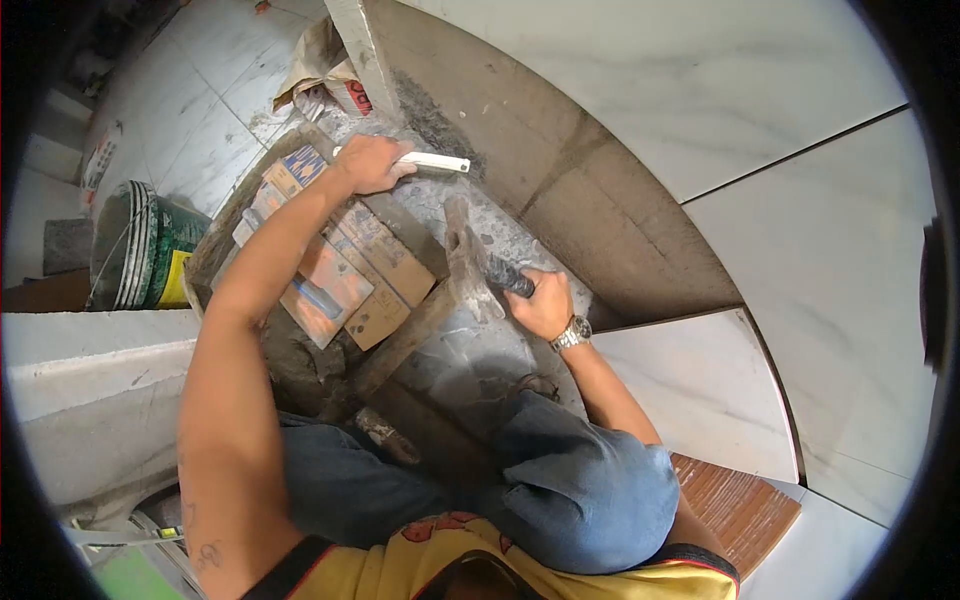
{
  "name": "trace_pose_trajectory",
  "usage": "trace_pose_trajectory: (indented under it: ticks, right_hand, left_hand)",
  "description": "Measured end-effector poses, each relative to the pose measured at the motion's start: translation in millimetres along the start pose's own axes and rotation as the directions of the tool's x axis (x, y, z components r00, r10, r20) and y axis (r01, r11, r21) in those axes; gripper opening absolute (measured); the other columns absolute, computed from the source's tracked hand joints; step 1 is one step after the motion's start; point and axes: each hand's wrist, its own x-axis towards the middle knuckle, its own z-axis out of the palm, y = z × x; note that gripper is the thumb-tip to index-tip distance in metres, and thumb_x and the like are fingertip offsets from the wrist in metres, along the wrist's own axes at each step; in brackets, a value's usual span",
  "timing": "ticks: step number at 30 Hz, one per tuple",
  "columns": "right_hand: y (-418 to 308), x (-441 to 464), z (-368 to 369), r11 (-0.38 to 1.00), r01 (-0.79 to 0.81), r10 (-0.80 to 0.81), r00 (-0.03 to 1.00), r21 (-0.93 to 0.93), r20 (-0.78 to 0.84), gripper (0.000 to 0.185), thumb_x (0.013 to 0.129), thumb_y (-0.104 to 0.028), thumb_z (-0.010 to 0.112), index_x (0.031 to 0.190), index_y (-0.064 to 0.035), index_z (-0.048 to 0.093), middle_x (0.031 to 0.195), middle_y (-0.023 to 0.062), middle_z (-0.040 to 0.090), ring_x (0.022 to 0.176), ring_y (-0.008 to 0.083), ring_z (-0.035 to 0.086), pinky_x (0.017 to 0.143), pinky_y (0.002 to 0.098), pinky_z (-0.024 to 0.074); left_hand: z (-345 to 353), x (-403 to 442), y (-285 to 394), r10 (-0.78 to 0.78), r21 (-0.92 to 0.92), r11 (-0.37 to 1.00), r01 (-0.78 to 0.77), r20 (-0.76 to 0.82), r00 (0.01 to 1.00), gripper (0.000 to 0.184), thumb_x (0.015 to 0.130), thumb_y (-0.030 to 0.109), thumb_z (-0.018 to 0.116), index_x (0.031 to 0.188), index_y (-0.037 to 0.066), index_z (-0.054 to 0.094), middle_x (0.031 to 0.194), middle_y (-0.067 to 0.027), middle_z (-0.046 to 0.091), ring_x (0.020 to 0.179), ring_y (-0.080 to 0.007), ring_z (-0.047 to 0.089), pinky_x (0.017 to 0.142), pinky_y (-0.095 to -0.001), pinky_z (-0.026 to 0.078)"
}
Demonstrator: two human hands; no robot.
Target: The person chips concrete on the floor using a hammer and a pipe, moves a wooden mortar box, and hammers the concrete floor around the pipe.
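Observation:
My left hand (372,165) is closed around a white flat bar (436,161) with a small hole near its end, held close to the bare cement at the foot of the wall. The rest of the bar is hidden by the hand. In my right hand (545,305) is a hammer (465,262), gripped by its black handle. Its head is coated in dried cement and hangs over the grey, dusty floor. Below my left forearm lie printed cardboard (385,265) and an orange-and-grey flat piece (325,285).
A green bucket (180,240) stands at left beside a pale ledge (105,365). Marbled tiles (800,220) cover the wall at right, above a bare cement strip (600,215). A torn sack (318,65) sits at the back. A loose tile (700,385) leans beside my right arm.

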Motion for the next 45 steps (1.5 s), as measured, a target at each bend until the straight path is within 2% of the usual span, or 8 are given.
trace_pose_trajectory:
  ticks: [9,12,15,22,30,38,40,45]
  right_hand:
    - [6,-56,17,0.936,-0.243,0.206,0.965,0.255,0.164,0.021,0.078,-0.017,0.069,0.07,0.0023,0.063,0.055,0.015,0.057,0.05,0.0185,0.057,0.054,0.0374,0.0453]
    - [14,-69,29,0.89,-0.308,0.255,0.947,0.335,0.195,0.025,0.078,-0.016,0.069,0.065,0.0028,0.059,0.051,0.0091,0.054,0.05,0.0137,0.052,0.051,0.0359,0.0424]
    - [8,-72,22,0.877,-0.345,0.288,0.935,0.335,0.209,0.026,0.08,-0.017,0.069,0.066,0.0023,0.059,0.052,0.0058,0.053,0.051,0.0116,0.049,0.05,0.0348,0.0407]
    - [-35,-41,-30,0.968,-0.169,0.143,0.979,0.184,0.145,0.035,0.087,-0.03,0.073,0.073,-0.0006,0.059,0.055,0.0047,0.053,0.049,0.0124,0.048,0.048,0.034,0.0402]
    - [-197,17,-135,0.996,-0.076,0.056,0.955,0.055,0.292,0.043,0.098,-0.045,0.059,0.081,-0.0056,0.055,0.056,-0.0004,0.05,0.042,0.0095,0.047,0.038,0.027,0.0376]
    - [-231,53,-92,0.922,0.16,-0.081,0.97,-0.354,0.228,0.059,0.094,-0.053,0.057,0.083,0.0046,0.062,0.06,0.0164,0.059,0.058,0.0279,0.062,0.059,0.0433,0.0469]
    - [-222,68,-75,0.883,0.208,-0.094,0.957,-0.422,0.275,0.051,0.097,-0.049,0.057,0.081,-0.0011,0.059,0.054,0.0025,0.052,0.042,0.0127,0.052,0.04,0.0298,0.0413]
    - [-239,77,-54,0.815,0.309,-0.216,0.947,-0.489,0.237,0.056,0.095,-0.052,0.057,0.084,0.0032,0.062,0.062,0.0202,0.06,0.063,0.0358,0.063,0.06,0.0447,0.0486]
  left_hand:
    - [31,-13,-11,-0.146,-0.276,0.952,0.13,-0.037,0.989,0.044,0.096,0.038,0.054,0.12,0.001,0.06,0.102,-0.0234,0.069,0.101,-0.0429,0.064,0.089,-0.0512,0.048]
    - [42,-16,11,-0.288,-0.489,0.84,0.235,-0.036,0.957,0.039,0.097,0.036,0.054,0.114,0.001,0.058,0.086,-0.0171,0.068,0.08,-0.0333,0.066,0.072,-0.0461,0.052]
    - [40,-11,68,-0.452,-0.842,-0.257,0.474,0.538,0.711,0.032,0.1,0.034,0.052,0.106,0.003,0.055,0.071,-0.0063,0.056,0.06,-0.018,0.055,0.053,-0.0361,0.048]
    - [58,33,188,-0.603,-0.631,-0.755,-0.178,0.562,0.566,0.03,0.099,0.036,0.051,0.091,0.008,0.052,0.059,-0.003,0.046,0.048,-0.0175,0.049,0.039,-0.035,0.04]
    - [55,42,226,-0.679,-0.464,-0.734,-0.496,0.524,0.514,0.032,0.103,0.036,0.042,0.103,0.005,0.049,0.063,-0.0047,0.048,0.043,-0.0175,0.048,0.039,-0.0344,0.045]
    - [61,35,213,-0.724,-0.716,-0.648,-0.26,0.473,0.502,0.039,0.101,0.035,0.044,0.116,-0.001,0.049,0.08,-0.0169,0.061,0.047,-0.0259,0.058,0.042,-0.0362,0.049]
    - [56,27,212,-0.745,-0.759,-0.615,-0.212,0.472,0.471,0.041,0.101,0.035,0.044,0.117,-0.002,0.05,0.09,-0.0227,0.064,0.061,-0.0331,0.065,0.054,-0.0414,0.053]
    - [72,35,206,-0.771,-0.841,-0.538,-0.049,0.467,0.433,0.044,0.099,0.034,0.047,0.116,-0.006,0.051,0.111,-0.0344,0.063,0.11,-0.0491,0.059,0.097,-0.0529,0.045]
